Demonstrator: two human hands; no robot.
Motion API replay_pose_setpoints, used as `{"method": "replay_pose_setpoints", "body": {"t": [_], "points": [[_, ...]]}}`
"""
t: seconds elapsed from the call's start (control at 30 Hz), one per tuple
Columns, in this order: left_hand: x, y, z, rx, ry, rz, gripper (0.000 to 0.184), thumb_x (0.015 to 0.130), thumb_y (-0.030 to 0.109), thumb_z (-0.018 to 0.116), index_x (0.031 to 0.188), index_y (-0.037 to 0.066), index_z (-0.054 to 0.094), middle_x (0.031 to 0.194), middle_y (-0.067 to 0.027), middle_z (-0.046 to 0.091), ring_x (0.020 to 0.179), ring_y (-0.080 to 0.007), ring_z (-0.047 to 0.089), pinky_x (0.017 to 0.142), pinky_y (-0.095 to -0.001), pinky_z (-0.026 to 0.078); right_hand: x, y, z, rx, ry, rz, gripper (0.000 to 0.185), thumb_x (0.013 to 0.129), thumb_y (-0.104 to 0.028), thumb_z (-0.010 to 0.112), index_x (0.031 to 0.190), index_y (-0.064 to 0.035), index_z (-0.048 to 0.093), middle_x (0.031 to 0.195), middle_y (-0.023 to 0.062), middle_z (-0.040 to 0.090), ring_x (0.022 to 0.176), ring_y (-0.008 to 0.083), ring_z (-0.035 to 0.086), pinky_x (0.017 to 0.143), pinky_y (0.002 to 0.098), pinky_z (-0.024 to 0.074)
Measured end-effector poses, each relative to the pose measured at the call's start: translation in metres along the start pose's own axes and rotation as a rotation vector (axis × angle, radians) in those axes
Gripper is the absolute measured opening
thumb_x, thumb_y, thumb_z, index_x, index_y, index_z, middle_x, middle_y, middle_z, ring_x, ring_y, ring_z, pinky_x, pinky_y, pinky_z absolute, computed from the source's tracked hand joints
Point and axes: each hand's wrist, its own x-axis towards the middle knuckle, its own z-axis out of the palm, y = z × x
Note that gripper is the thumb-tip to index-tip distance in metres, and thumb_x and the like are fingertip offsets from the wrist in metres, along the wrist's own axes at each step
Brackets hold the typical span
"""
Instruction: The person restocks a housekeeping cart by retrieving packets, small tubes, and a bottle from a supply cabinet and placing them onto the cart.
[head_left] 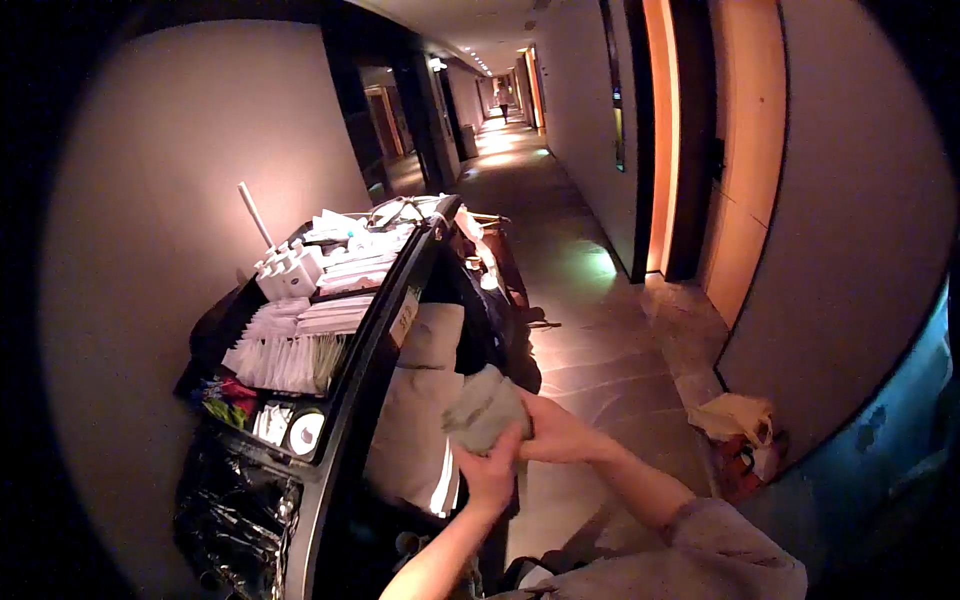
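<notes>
A folded grey-green cloth [487,410] is held between both hands, in front of the cart's side. My left hand [490,472] grips its lower edge with the thumb lying on top. My right hand [558,430] closes on its right side, the fingers partly hidden behind it. Just left of the cloth, pale folded linen [412,430] lies on a shelf inside the black housekeeping cart [345,425].
The cart's top tray carries white packets [290,355], white pump bottles [290,270] and a round white item [306,432]. A black plastic bag [235,510] hangs at its near end. Bags [745,435] sit by the right wall. A person [503,103] stands far down the corridor.
</notes>
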Motion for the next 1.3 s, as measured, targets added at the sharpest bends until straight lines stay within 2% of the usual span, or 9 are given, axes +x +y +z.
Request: {"method": "replay_pose_setpoints", "body": {"t": [0.17,0.23,0.4,0.57,0.67,0.8,0.9,0.97,1.3], "points": [[0.093,-0.013,-0.024,0.106,-0.052,0.073,0.055,0.069,0.008,0.063,0.118,0.003,0.040,0.110,-0.0097,0.050,0.101,-0.0202,0.050,0.089,-0.0327,0.038,0.107,0.037,-0.028,0.258,-0.127,-0.167,0.049,0.065,-0.009,0.071,0.109,-0.0006,0.053,0.105,0.0065,0.058,0.097,0.0137,0.053,0.086,0.0293,0.0413],[0.121,0.007,-0.051,0.469,-0.114,0.308,0.051,0.068,0.007,0.063,0.116,0.004,0.043,0.108,-0.0092,0.051,0.103,-0.0200,0.048,0.090,-0.0316,0.036,0.140,0.029,-0.051,0.151,0.025,-0.178,0.050,0.063,-0.009,0.074,0.108,0.0000,0.053,0.103,0.0064,0.059,0.089,0.0165,0.057,0.080,0.0304,0.0465],[0.126,0.093,-0.133,0.778,-0.234,0.166,0.028,0.070,0.006,0.062,0.096,0.000,0.055,0.097,-0.0110,0.056,0.095,-0.0214,0.053,0.084,-0.0301,0.040,0.237,0.046,-0.145,0.139,0.259,-0.185,0.053,0.063,-0.004,0.068,0.112,0.0001,0.047,0.103,0.0096,0.058,0.094,0.0237,0.057,0.084,0.0350,0.0439],[0.162,0.100,-0.207,1.128,0.313,-0.053,0.022,0.072,0.008,0.061,0.091,-0.001,0.058,0.088,-0.0081,0.060,0.084,-0.0171,0.057,0.078,-0.0284,0.043,0.335,0.051,-0.115,0.205,-0.047,-0.203,0.060,0.059,-0.004,0.069,0.114,0.0014,0.046,0.104,0.0107,0.057,0.096,0.0231,0.056,0.086,0.0352,0.0423],[0.191,0.071,-0.206,1.190,0.274,-0.011,0.022,0.072,0.008,0.061,0.092,-0.001,0.057,0.088,-0.0061,0.059,0.084,-0.0148,0.055,0.077,-0.0277,0.042,0.393,0.070,-0.072,0.141,-0.248,-0.153,0.056,0.059,-0.005,0.070,0.111,0.0016,0.050,0.098,0.0107,0.060,0.091,0.0217,0.058,0.082,0.0339,0.0452],[0.204,0.021,-0.173,1.597,0.167,-0.009,0.036,0.071,0.016,0.063,0.102,0.003,0.051,0.103,-0.0178,0.050,0.097,-0.0362,0.047,0.084,-0.0415,0.039,0.427,0.079,-0.017,0.270,-1.040,-0.014,0.045,0.062,-0.012,0.073,0.102,0.0008,0.058,0.087,0.0066,0.064,0.073,0.0151,0.061,0.068,0.0270,0.0492],[0.202,0.009,-0.179,1.690,0.165,-0.078,0.038,0.070,0.011,0.062,0.106,0.003,0.052,0.111,-0.0202,0.048,0.105,-0.0404,0.043,0.091,-0.0451,0.033,0.433,0.077,0.035,0.350,-1.378,-0.379,0.055,0.066,-0.014,0.073,0.113,-0.0018,0.048,0.105,0.0075,0.058,0.097,0.0151,0.052,0.086,0.0310,0.0429],[0.206,0.013,-0.197,1.591,0.015,0.206,0.034,0.081,0.020,0.054,0.109,0.001,0.052,0.109,-0.0173,0.052,0.096,-0.0304,0.051,0.076,-0.0426,0.042,0.429,0.073,0.058,0.428,-1.447,-0.454,0.053,0.063,-0.013,0.071,0.109,-0.0029,0.048,0.096,0.0110,0.060,0.092,0.0197,0.056,0.080,0.0353,0.0448],[0.214,0.019,-0.220,1.628,-0.049,0.097,0.039,0.079,0.026,0.056,0.109,0.002,0.053,0.108,-0.0178,0.053,0.095,-0.0320,0.052,0.076,-0.0425,0.042,0.411,0.082,0.134,0.282,-1.449,-0.786,0.059,0.051,-0.028,0.080,0.098,-0.0038,0.054,0.087,0.0139,0.062,0.082,0.0248,0.058,0.069,0.0351,0.0443]]}}
